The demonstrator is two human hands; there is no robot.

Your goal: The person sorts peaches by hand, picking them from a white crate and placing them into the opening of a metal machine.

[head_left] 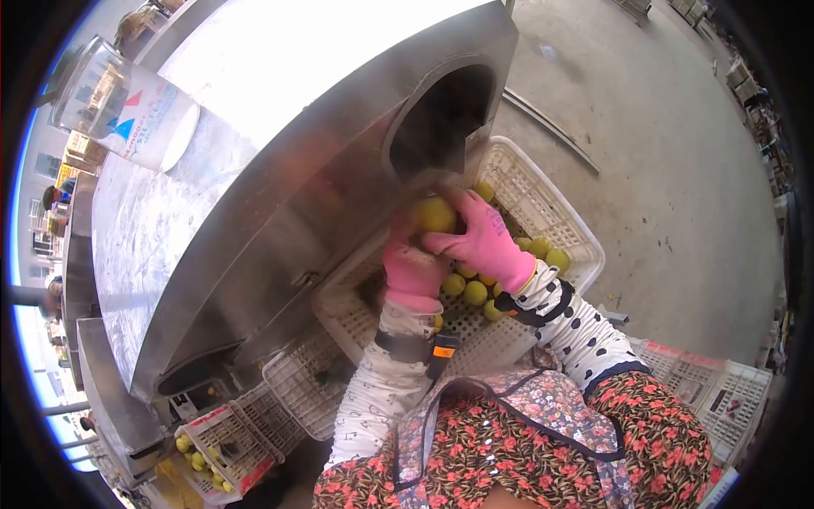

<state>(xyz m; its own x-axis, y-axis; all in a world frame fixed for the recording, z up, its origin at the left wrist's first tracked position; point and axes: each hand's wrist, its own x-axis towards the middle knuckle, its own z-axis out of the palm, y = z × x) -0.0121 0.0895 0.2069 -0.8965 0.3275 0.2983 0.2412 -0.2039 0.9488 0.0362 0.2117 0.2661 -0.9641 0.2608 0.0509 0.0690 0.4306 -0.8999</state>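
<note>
Both my hands wear pink gloves and meet above a white plastic crate (543,191). A yellow-green round fruit (436,215) is between them. My left hand (414,267) curls round the fruit's left and lower side. From the right, my right hand (483,242) has its fingers on the same fruit. Several similar fruits (476,293) lie in the crate under my hands. Just beyond my hands is a round-edged opening (441,119) in the side of a metal machine.
The metal machine (280,204) fills the left and top, with a clear plastic container (127,106) on its bright top. More crates stand at lower left (246,433) and lower right (716,399). A metal bar (551,131) lies on the concrete floor.
</note>
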